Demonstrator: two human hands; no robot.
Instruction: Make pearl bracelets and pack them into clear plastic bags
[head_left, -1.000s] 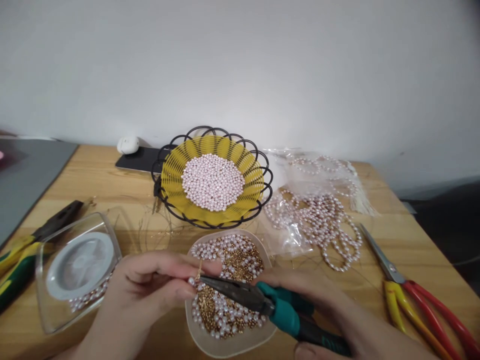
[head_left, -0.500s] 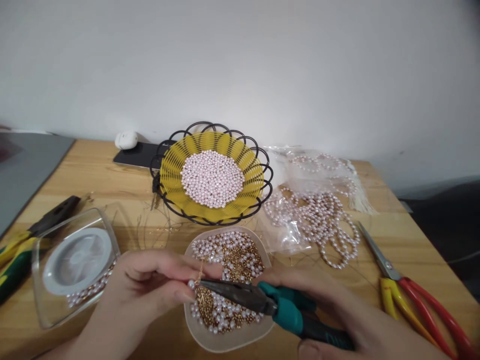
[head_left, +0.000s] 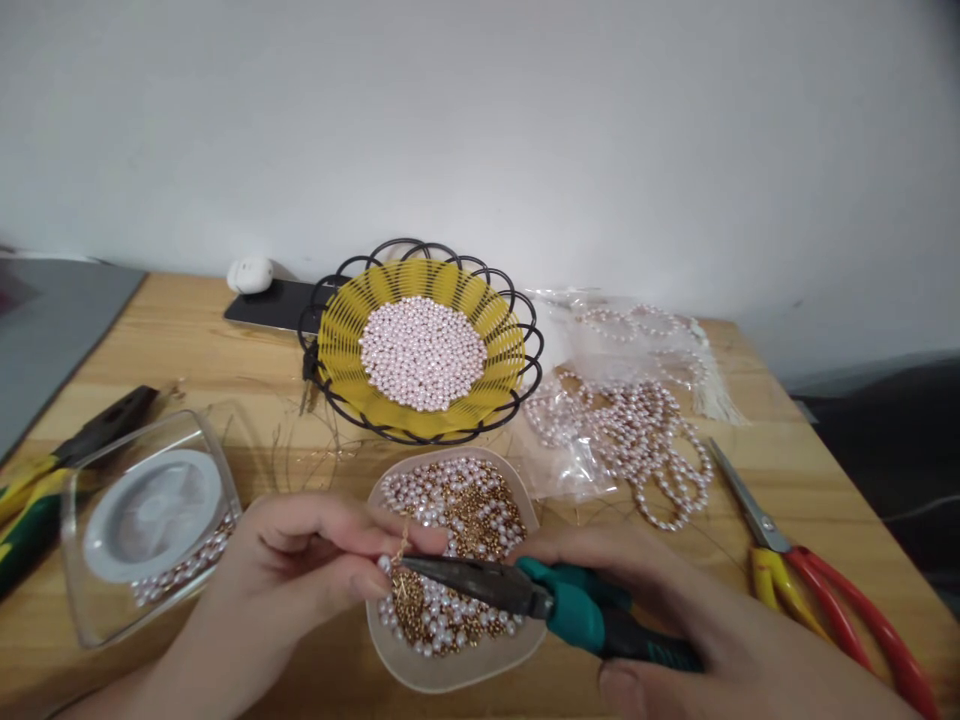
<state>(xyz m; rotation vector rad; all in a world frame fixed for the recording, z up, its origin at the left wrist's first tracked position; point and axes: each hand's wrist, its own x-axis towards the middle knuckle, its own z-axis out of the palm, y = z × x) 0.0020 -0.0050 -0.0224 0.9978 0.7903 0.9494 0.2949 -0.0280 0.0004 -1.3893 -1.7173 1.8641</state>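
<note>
My left hand (head_left: 300,565) is closed in a pinch on a thin gold chain (head_left: 403,538). A pearl bead (head_left: 385,563) shows right at its fingertips. My right hand (head_left: 675,605) is wrapped round needle-nose pliers (head_left: 484,585) with teal and black handles. The plier tips point left and meet the chain beside the bead; whether they grip it is too small to tell. Both hands are above a pale bowl (head_left: 442,678) of mixed pearl and gold beads.
Behind the bowl is a yellow woven basket (head_left: 345,400) holding pearl beads. Pearl strands (head_left: 645,430) and a plastic bag (head_left: 570,460) lie right, near scissors (head_left: 765,530). Left are a clear box (head_left: 202,435) with a white spool and other pliers (head_left: 105,430). A phone (head_left: 277,303) lies behind.
The view has shifted slightly, so the table's things sit a little higher in it. Both hands keep their grips, and the plier tips stay at the chain.
</note>
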